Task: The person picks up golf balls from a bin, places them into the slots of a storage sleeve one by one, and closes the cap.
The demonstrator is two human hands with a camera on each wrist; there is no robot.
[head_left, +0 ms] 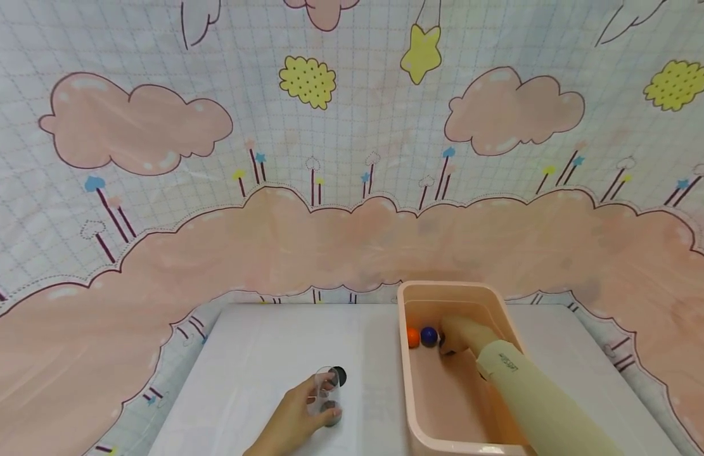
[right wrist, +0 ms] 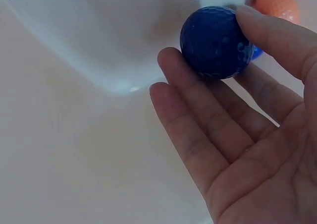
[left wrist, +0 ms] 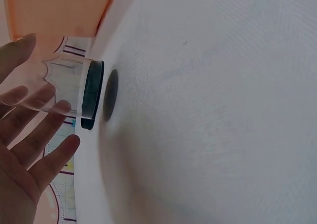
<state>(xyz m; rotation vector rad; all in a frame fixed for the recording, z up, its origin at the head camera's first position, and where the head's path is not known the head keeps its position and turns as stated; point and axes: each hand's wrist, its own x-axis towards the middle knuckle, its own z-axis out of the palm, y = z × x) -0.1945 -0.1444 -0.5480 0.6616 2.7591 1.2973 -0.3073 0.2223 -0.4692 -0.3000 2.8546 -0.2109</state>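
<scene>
My left hand (head_left: 300,405) holds a clear plastic cup (left wrist: 67,85) with a dark base (left wrist: 92,92), its thumb and fingers around the sides. In the left wrist view the base is just off the white table, beside a flat black disc (left wrist: 111,95). That black disc (head_left: 341,376) lies behind the cup in the head view. Inside the peach box, my right hand (head_left: 464,334) pinches a dark blue golf ball (right wrist: 215,43) between thumb and fingers. Another blue ball (head_left: 429,336) and an orange ball (head_left: 412,337) lie to the left of this hand.
The deep peach box (head_left: 411,405) stands on the right part of the white table (head_left: 243,354), its walls around the right hand. A patterned cloth (head_left: 352,247) with clouds hangs behind the table and along its sides.
</scene>
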